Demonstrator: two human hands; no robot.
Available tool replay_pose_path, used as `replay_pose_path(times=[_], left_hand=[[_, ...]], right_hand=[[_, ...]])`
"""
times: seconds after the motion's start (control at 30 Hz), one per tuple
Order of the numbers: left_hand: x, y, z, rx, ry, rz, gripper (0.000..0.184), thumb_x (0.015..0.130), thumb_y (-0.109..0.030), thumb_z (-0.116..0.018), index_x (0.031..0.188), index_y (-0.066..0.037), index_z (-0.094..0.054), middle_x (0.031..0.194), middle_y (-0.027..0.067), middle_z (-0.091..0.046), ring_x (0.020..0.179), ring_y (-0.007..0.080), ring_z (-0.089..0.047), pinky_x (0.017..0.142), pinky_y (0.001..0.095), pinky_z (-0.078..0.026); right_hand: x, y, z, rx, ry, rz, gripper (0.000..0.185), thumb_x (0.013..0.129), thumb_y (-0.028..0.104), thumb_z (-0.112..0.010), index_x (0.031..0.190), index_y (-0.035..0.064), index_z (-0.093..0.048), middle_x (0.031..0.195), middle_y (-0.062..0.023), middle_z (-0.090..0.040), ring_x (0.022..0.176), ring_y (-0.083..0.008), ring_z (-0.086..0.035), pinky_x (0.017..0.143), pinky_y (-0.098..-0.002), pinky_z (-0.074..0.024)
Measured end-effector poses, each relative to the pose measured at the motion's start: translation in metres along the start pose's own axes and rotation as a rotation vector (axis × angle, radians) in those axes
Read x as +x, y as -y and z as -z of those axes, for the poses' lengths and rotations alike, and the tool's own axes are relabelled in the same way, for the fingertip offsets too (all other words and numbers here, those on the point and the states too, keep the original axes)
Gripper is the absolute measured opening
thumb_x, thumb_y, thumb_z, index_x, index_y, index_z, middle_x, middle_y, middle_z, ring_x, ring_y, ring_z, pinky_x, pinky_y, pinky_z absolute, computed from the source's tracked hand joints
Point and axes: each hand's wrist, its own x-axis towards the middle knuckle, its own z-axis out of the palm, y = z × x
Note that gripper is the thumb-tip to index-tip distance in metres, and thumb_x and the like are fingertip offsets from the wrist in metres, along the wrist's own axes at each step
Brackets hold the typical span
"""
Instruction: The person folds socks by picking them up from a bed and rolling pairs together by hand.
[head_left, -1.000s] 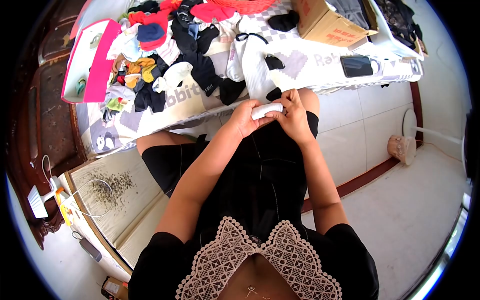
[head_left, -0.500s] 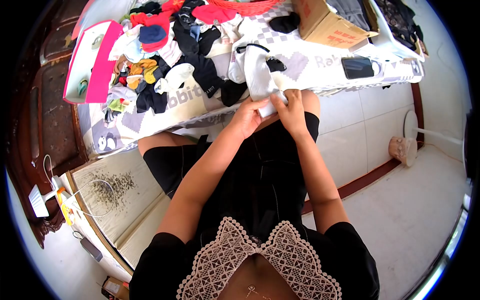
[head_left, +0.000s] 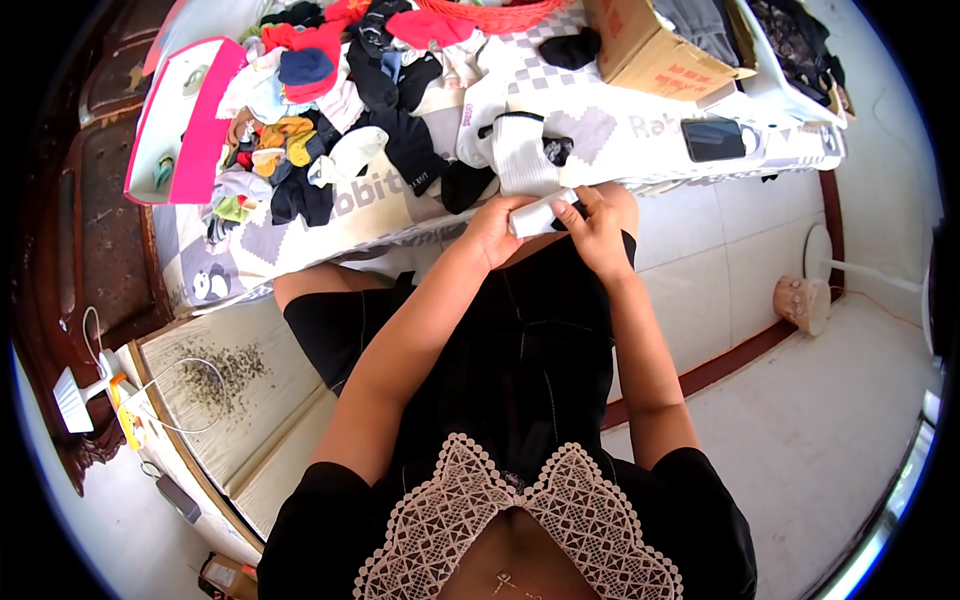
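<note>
A white ribbed sock (head_left: 524,160) with a dark band at its far end lies on the near edge of the table cover, its near part rolled or folded over. My left hand (head_left: 495,228) grips the folded part from the left. On the right, my right hand (head_left: 592,228) holds the same fold, with thumb and fingers closed on it. Beside the sock's far end is a small black-and-white piece (head_left: 557,150). Another white sock (head_left: 481,120) lies just left of it, and a black sock (head_left: 467,185) is nearby.
A heap of mixed socks (head_left: 300,130) covers the left of the table, beside a pink-edged box (head_left: 205,130). A phone (head_left: 714,140), a cardboard box (head_left: 660,65), a lone black sock (head_left: 570,46) and a red basket (head_left: 495,14) are farther right and back.
The white sock has become shorter beyond my hands as more of it is turned into the fold. My right hand has shifted slightly and its fingers have moved around the fold.
</note>
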Motion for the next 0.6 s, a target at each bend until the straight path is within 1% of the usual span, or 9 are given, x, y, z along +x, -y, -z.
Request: replay_pose_path(times=[0.03, 0.17, 0.27, 0.33, 0.37, 0.4, 0.5, 0.53, 0.6], left_hand=[[0.0, 0.001, -0.002, 0.0, -0.001, -0.003, 0.032, 0.086, -0.013, -0.05, 0.111, 0.006, -0.05, 0.106, 0.0152, -0.059, 0.095, 0.0265, -0.061, 0.083, 0.0393, -0.051], [-0.013, -0.005, -0.015, 0.032, -0.018, -0.081, 0.033, 0.084, -0.014, -0.055, 0.113, 0.0, -0.051, 0.104, 0.0115, -0.06, 0.093, 0.0244, -0.061, 0.078, 0.042, -0.052], [-0.014, -0.008, -0.005, 0.14, 0.005, -0.088, 0.034, 0.082, -0.013, -0.059, 0.113, -0.002, -0.052, 0.103, 0.0097, -0.06, 0.093, 0.0233, -0.06, 0.073, 0.0437, -0.053], [-0.017, -0.015, 0.001, 0.22, 0.026, -0.141, 0.035, 0.08, -0.011, -0.061, 0.112, -0.002, -0.052, 0.102, 0.0097, -0.059, 0.093, 0.0232, -0.06, 0.071, 0.0437, -0.054], [-0.02, -0.02, 0.003, 0.192, 0.02, -0.174, 0.035, 0.08, -0.009, -0.061, 0.112, -0.001, -0.052, 0.102, 0.0098, -0.059, 0.094, 0.0231, -0.059, 0.069, 0.0427, -0.054], [-0.023, -0.024, 0.003, 0.164, 0.015, -0.206, 0.035, 0.079, -0.007, -0.061, 0.112, 0.0, -0.052, 0.101, 0.0099, -0.059, 0.094, 0.0231, -0.059, 0.068, 0.0417, -0.055], [-0.036, -0.035, -0.011, 0.197, 0.051, -0.353, 0.041, 0.079, -0.005, -0.06, 0.117, 0.001, -0.048, 0.109, 0.0132, -0.058, 0.101, 0.0245, -0.057, 0.068, 0.0418, -0.055], [-0.041, -0.039, -0.015, 0.217, 0.064, -0.439, 0.043, 0.079, -0.005, -0.059, 0.119, 0.001, -0.046, 0.112, 0.0142, -0.057, 0.103, 0.025, -0.057, 0.07, 0.042, -0.055], [-0.046, -0.042, -0.015, 0.24, 0.076, -0.454, 0.045, 0.08, -0.006, -0.058, 0.122, 0.001, -0.044, 0.117, 0.0158, -0.055, 0.107, 0.0259, -0.055, 0.072, 0.0433, -0.055]], right_hand=[[0.0, -0.004, -0.005, 0.128, -0.042, -0.155, 0.037, 0.08, 0.031, -0.065, 0.085, -0.0046, -0.059, 0.074, -0.0159, -0.06, 0.068, -0.028, -0.056, 0.062, -0.0336, -0.0437], [0.003, -0.003, -0.011, 0.059, -0.106, -0.235, 0.039, 0.084, 0.034, -0.06, 0.087, -0.0047, -0.06, 0.071, -0.0185, -0.058, 0.061, -0.028, -0.054, 0.06, -0.0352, -0.0438], [0.01, -0.003, -0.008, -0.043, 0.118, -0.345, 0.035, 0.086, 0.031, -0.059, 0.091, -0.0039, -0.061, 0.075, -0.0163, -0.061, 0.066, -0.0232, -0.055, 0.064, -0.0323, -0.0445], [0.017, -0.02, -0.018, 0.367, -0.03, -0.406, 0.033, 0.088, 0.029, -0.056, 0.098, -0.0018, -0.061, 0.081, -0.012, -0.063, 0.071, -0.0186, -0.055, 0.068, -0.0292, -0.0441], [0.026, -0.028, -0.014, 0.364, 0.062, -0.463, 0.03, 0.088, 0.023, -0.056, 0.105, -0.0002, -0.06, 0.098, -0.0098, -0.062, 0.084, -0.0166, -0.055, 0.075, -0.0274, -0.0443], [0.035, -0.036, -0.017, 0.364, 0.06, -0.462, 0.03, 0.088, 0.023, -0.056, 0.105, -0.0002, -0.06, 0.098, -0.0098, -0.062, 0.084, -0.0166, -0.055, 0.075, -0.0274, -0.0443], [0.057, -0.038, -0.024, 0.479, -0.075, -0.119, 0.037, 0.085, 0.01, -0.056, 0.121, 0.0008, -0.051, 0.129, -0.0105, -0.046, 0.105, -0.0215, -0.052, 0.087, -0.029, -0.0437], [0.062, -0.025, -0.022, 0.456, -0.176, 0.001, 0.04, 0.085, 0.008, -0.056, 0.123, 0.0016, -0.049, 0.128, -0.0113, -0.045, 0.104, -0.0234, -0.053, 0.088, -0.0303, -0.043], [0.063, -0.002, -0.015, 0.426, -0.193, -0.068, 0.036, 0.084, 0.009, -0.057, 0.119, 0.0024, -0.052, 0.124, -0.0113, -0.047, 0.105, -0.0229, -0.052, 0.089, -0.031, -0.0422]])
